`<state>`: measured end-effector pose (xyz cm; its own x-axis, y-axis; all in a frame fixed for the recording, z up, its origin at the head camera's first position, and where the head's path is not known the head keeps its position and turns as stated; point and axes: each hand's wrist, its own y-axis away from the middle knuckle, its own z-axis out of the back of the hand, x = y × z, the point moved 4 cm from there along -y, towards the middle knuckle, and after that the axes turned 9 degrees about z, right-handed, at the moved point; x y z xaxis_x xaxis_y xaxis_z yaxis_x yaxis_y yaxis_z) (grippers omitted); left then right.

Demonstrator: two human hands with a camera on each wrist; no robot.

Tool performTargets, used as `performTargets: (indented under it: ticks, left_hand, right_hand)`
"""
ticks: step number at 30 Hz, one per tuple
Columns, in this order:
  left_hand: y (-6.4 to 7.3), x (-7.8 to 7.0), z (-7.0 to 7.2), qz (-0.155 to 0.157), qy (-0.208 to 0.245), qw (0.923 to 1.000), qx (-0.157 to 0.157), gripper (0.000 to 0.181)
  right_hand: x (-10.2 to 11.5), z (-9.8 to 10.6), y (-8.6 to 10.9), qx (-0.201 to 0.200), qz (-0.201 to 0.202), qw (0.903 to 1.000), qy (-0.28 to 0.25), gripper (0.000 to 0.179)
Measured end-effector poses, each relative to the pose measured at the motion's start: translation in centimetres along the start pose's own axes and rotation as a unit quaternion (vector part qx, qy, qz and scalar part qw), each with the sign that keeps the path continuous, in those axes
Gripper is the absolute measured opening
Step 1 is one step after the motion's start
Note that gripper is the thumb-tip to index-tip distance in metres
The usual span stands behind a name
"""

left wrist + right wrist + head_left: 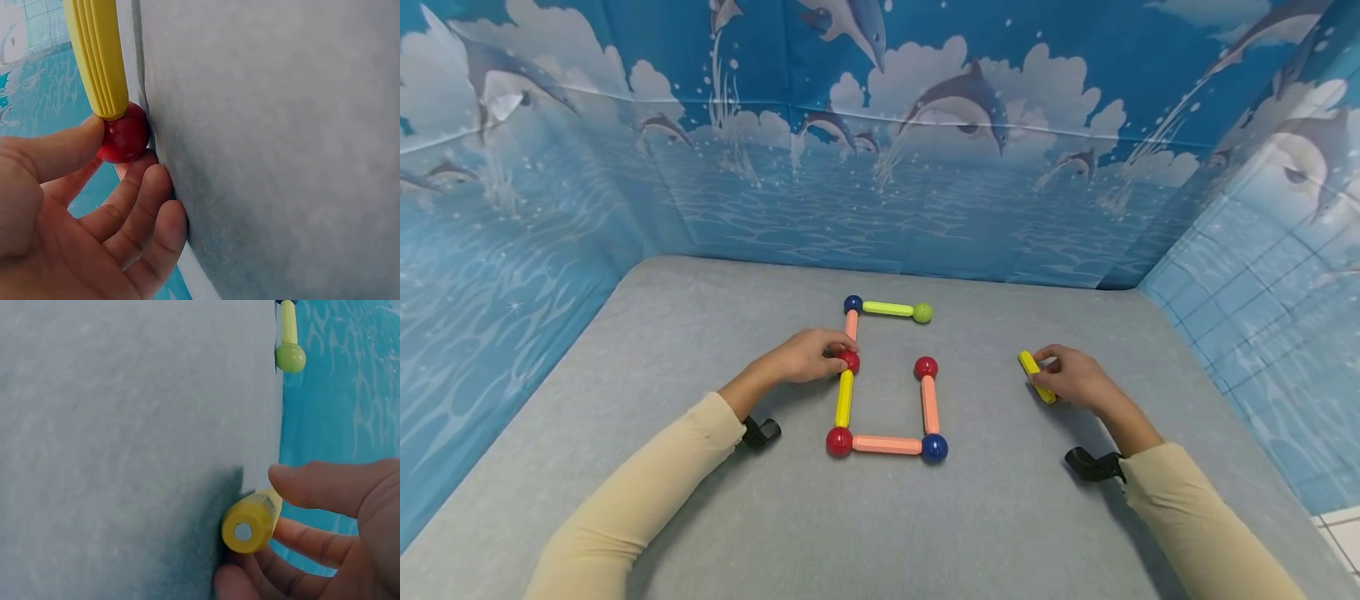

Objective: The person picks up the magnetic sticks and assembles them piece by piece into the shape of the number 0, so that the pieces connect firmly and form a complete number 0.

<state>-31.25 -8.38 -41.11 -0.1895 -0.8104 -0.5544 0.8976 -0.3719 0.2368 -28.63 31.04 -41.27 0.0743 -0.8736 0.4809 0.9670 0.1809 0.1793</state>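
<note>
My left hand (807,357) pinches a red ball (127,137) between thumb and fingers, at the joint of a yellow magnetic rod (845,400) and a pink rod (852,323). These belong to a connected figure of balls and rods lying on the grey surface. Over to the right, my right hand (1072,377) grips a separate yellow magnetic rod (251,522) by its sides. A round metal disc shows in that rod's near end in the right wrist view, and its underside is close to the surface.
The figure also has a blue ball (853,304), a light green rod (887,309) and a green ball (922,312) at the top. Below are a red ball (839,442), pink rods, a blue ball (934,448) and another red ball (926,367). A dolphin-print curtain (880,217) surrounds the grey table (880,533).
</note>
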Motion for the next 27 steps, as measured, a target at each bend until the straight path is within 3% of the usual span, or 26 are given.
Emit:
performTargets:
  ticks: [7,12,21,27]
  left_hand:
    - [-0.09,0.22,0.0,-0.003,-0.005,1.0,0.003,0.034]
    - [-0.08,0.37,-0.04,-0.003,-0.003,1.0,0.003,0.034]
    - [-0.03,0.22,-0.08,0.001,-0.005,1.0,-0.001,0.034]
    - [0.08,0.18,-0.14,-0.001,-0.007,1.0,0.001,0.034]
  right_hand:
    - [0.32,0.07,-0.26,-0.013,0.0,0.999,0.043,0.054]
    - [0.38,0.24,-0.15,-0.008,0.017,0.9989,0.043,0.058]
    - [0.38,0.14,-0.04,0.009,0.038,0.9986,-0.036,0.06]
    - [0.99,-0.03,-0.3,0.028,0.063,0.9916,-0.11,0.062]
